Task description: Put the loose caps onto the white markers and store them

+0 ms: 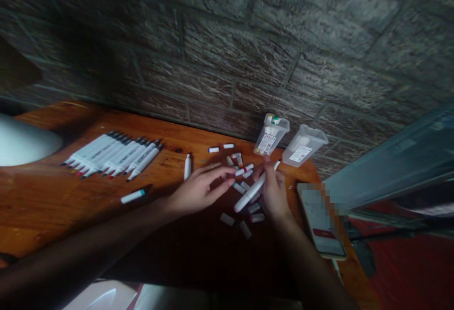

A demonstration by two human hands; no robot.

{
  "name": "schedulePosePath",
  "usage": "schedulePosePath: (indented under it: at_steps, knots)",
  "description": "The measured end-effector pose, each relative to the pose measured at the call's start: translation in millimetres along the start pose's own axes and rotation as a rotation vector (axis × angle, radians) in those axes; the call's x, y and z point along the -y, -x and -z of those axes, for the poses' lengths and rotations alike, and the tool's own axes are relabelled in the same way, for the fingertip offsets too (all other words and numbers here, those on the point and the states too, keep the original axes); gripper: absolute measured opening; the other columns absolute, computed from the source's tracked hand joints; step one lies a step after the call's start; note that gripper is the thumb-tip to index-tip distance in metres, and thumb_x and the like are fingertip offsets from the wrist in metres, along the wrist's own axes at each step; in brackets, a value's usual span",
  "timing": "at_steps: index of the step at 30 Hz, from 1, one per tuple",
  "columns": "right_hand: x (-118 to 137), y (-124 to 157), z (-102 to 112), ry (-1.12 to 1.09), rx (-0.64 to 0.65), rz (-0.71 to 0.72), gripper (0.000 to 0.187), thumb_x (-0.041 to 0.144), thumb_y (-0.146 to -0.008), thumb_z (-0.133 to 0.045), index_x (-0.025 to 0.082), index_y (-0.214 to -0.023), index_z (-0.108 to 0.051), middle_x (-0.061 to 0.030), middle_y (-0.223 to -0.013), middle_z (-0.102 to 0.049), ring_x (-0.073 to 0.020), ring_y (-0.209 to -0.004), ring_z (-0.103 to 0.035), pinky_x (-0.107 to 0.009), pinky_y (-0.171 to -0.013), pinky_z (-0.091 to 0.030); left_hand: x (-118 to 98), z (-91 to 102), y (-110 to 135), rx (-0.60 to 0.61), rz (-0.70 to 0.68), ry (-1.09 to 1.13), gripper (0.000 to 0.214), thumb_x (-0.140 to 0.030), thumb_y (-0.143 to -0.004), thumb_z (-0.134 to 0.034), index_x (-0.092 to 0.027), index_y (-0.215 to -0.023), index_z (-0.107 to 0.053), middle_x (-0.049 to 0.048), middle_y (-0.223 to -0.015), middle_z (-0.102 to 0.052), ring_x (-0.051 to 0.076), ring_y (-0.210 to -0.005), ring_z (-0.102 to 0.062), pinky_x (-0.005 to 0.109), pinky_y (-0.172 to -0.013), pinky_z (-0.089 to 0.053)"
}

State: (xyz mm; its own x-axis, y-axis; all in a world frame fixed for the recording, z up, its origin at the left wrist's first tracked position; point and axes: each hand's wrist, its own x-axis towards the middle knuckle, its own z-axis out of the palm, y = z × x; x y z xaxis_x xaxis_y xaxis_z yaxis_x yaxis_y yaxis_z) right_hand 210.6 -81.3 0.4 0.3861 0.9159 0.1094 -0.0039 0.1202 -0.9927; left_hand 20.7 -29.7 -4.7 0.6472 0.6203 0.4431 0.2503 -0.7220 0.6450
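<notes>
My right hand (pixel 274 192) is closed around a white marker (pixel 251 195), which slants from upper right to lower left. Reaching in from the left, my left hand (pixel 198 187) has its thumb and index finger apart. The index fingertip is at the end of a white cap with a red band (pixel 244 170); whether it touches the cap I cannot tell. Several loose marker caps lie on the table around and below both hands, among them a cap with a dark red end (pixel 257 218) and a plain-looking one (pixel 227 219). Part of the pile is hidden by my right hand and its marker.
Several white markers (pixel 109 155) lie side by side on the wooden table (pixel 88 220). A single marker (pixel 187 166) and a teal-ended cap (pixel 133 196) lie apart. Two clear plastic boxes (pixel 305 144) stand by the stone wall. A phone (pixel 321 225) rests at the right edge.
</notes>
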Motion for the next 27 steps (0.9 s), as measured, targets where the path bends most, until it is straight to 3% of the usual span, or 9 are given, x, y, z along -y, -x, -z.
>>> schedulePosePath:
  at_steps: [3,6,12,14,16,18,20,24,27]
  knots:
    - [1.7,0.4,0.2,0.002,-0.022,-0.019,0.053,0.061,-0.086,-0.054,0.018,-0.058,-0.062,0.0044,-0.046,-0.044,-0.0079,-0.041,-0.037,-0.022,-0.041,-0.025,-1.7,0.9,0.4,0.128,-0.043,-0.006,0.028,-0.032,-0.099,-0.048,-0.02,-0.116,-0.067,0.0032,-0.105,-0.074,0.016,-0.091,-0.068,0.024,-0.084,-0.047]
    - [2.3,1.4,-0.4,0.022,-0.027,-0.013,0.051,0.061,-0.085,-0.057,0.017,-0.061,-0.067,0.0024,-0.051,-0.052,-0.0079,-0.044,-0.04,-0.022,-0.043,-0.028,-4.3,0.8,1.0,0.189,-0.05,0.021,0.028,-0.033,-0.1,-0.045,-0.018,-0.102,-0.069,0.0017,-0.089,-0.072,0.014,-0.079,-0.066,0.022,-0.074,-0.045]
    - [5.8,6.2,-3.9,0.024,0.076,-0.017,0.048,0.061,-0.083,-0.061,0.016,-0.068,-0.071,0.0019,-0.053,-0.056,-0.0076,-0.045,-0.042,-0.02,-0.042,-0.028,-13.4,-2.7,1.4,0.223,0.112,0.23,0.036,-0.04,-0.1,-0.043,-0.017,-0.078,-0.059,-0.0018,-0.065,-0.056,0.011,-0.059,-0.051,0.021,-0.058,-0.037]
    - [6.5,7.5,-6.2,0.009,0.145,-0.019,0.047,0.059,-0.083,-0.061,0.016,-0.068,-0.071,0.004,-0.046,-0.049,-0.007,-0.041,-0.037,-0.021,-0.04,-0.026,-14.0,-4.6,1.3,0.281,0.22,0.443,0.044,-0.047,-0.1,-0.036,-0.017,-0.073,-0.054,-0.0025,-0.056,-0.051,0.01,-0.05,-0.045,0.022,-0.052,-0.034]
    - [7.0,8.4,-9.3,-0.04,0.175,-0.015,0.047,0.057,-0.085,-0.06,0.016,-0.063,-0.069,0.0055,-0.041,-0.042,-0.007,-0.039,-0.035,-0.021,-0.04,-0.026,-13.6,-6.6,1.1,0.442,0.321,0.791,0.049,-0.053,-0.1,-0.029,-0.018,-0.072,-0.048,-0.0058,-0.045,-0.041,0.009,-0.039,-0.034,0.022,-0.044,-0.027]
    - [8.0,9.4,-13.1,-0.123,0.155,-0.006,0.048,0.055,-0.086,-0.059,0.016,-0.059,-0.067,0.006,-0.038,-0.039,-0.0066,-0.037,-0.033,-0.022,-0.039,-0.024,-14.1,-7.9,1.0,0.601,0.379,1.159,0.046,-0.054,-0.1,-0.029,-0.02,-0.074,-0.044,-0.0098,-0.038,-0.031,0.008,-0.032,-0.021,0.022,-0.039,-0.02]
    - [10.3,10.8,-17.2,-0.194,0.107,0.01,0.047,0.053,-0.086,-0.061,0.016,-0.057,-0.066,0.0063,-0.038,-0.038,-0.0057,-0.036,-0.029,-0.022,-0.038,-0.02,-16.8,-8.0,1.5,0.674,0.399,1.42,0.041,-0.052,-0.1,-0.032,-0.02,-0.077,-0.043,-0.012,-0.035,-0.026,0.008,-0.029,-0.015,0.022,-0.037,-0.018]
    - [20.0,17.0,-22.0,-0.191,0.021,0.047,0.047,0.053,-0.081,-0.066,0.016,-0.053,-0.064,0.0062,-0.038,-0.039,-0.0057,-0.035,-0.029,-0.022,-0.036,-0.02,-27.1,-6.3,4.5,0.723,0.454,1.649,0.038,-0.047,-0.102,-0.031,-0.021,-0.076,-0.04,-0.0136,-0.031,-0.022,0.009,-0.026,-0.008,0.022,-0.034,-0.017]
    - [26.8,23.9,-18.9,-0.095,0.001,0.071,0.047,0.054,-0.082,-0.064,0.017,-0.052,-0.064,0.0042,-0.039,-0.043,-0.0078,-0.036,-0.037,-0.022,-0.036,-0.025,-31.9,-6.4,6.0,0.77,0.437,1.637,0.04,-0.05,-0.102,-0.025,-0.023,-0.075,-0.036,-0.0133,-0.029,-0.02,0.01,-0.024,-0.008,0.023,-0.034,-0.018]
